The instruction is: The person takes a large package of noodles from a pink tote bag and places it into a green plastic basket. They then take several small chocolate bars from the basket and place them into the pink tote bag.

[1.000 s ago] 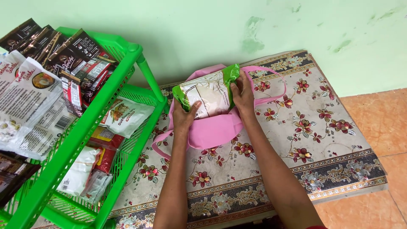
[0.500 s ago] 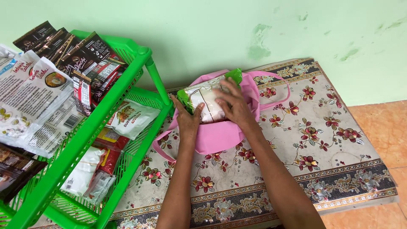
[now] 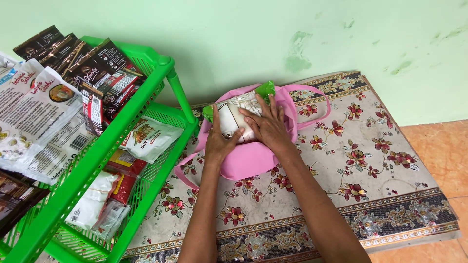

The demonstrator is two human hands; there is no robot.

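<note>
A pink cloth bag (image 3: 248, 158) lies on a flowered mat (image 3: 356, 160) against the green wall. A white and green food packet (image 3: 229, 114) sits partly inside the bag's mouth. My left hand (image 3: 219, 141) grips the packet's near left corner together with the bag's edge. My right hand (image 3: 265, 124) lies flat on top of the packet, fingers spread, pressing it down into the bag. One pink handle (image 3: 319, 104) loops out to the right.
A green plastic rack (image 3: 122, 131) stands at the left, close to the bag. Its upper shelf holds dark sachet strips (image 3: 83, 63) and white packets (image 3: 34, 112); the lower shelf holds more packets (image 3: 148, 136). Orange floor tiles (image 3: 438, 151) lie to the right.
The packet was held up above the bag by both hands; it has gone down into the bag. My right hand moved from its top edge to lie flat on it.
</note>
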